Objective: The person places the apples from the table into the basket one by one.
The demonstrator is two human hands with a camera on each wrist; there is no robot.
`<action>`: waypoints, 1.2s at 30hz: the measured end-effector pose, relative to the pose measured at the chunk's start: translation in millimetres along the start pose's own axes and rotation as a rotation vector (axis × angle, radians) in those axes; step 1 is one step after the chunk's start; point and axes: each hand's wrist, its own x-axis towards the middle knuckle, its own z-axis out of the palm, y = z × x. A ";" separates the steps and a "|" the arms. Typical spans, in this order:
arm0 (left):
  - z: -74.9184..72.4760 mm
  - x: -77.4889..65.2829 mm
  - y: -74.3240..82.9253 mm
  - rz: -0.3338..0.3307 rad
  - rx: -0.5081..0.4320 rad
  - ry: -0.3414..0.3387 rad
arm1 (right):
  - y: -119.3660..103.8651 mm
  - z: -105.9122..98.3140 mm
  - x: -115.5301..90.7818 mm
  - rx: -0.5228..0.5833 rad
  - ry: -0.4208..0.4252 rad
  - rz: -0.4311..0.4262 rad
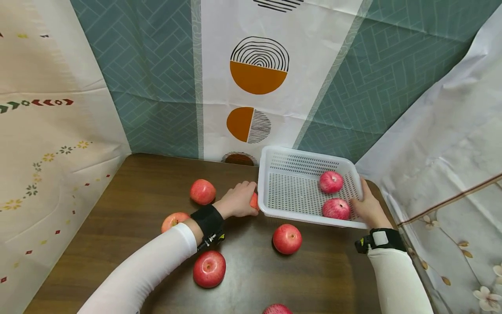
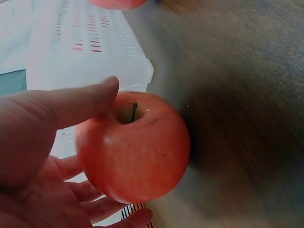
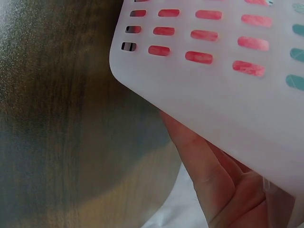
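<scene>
At the left end of a white plastic basket (image 1: pixel 290 192), my left hand (image 1: pixel 239 199) grips a red apple (image 2: pixel 137 156). Its thumb lies over the top near the green stem, and the fingers curl round the side. In the head view most of this apple is hidden behind the hand. My right hand (image 1: pixel 370 207) holds the basket's right end, thumb over the rim and other fingers outside, largely hidden. Two striped red apples, an upper one (image 1: pixel 331 182) and a lower one (image 1: pixel 336 209), lie inside at the right.
Several other apples lie on the brown wooden table (image 1: pixel 251 253): one (image 1: pixel 202 192) behind my left wrist, one (image 1: pixel 174 220) partly under that forearm, one (image 1: pixel 209 269) in front, another (image 1: pixel 287 239) before the basket, and one (image 1: pixel 277 309) cut off at the bottom. Patterned cloths (image 1: pixel 164 78) surround the table.
</scene>
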 end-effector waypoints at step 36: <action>7.7 17.5 -2.2 -0.065 0.341 0.056 | 3.2 0.8 5.8 -0.016 0.008 -0.003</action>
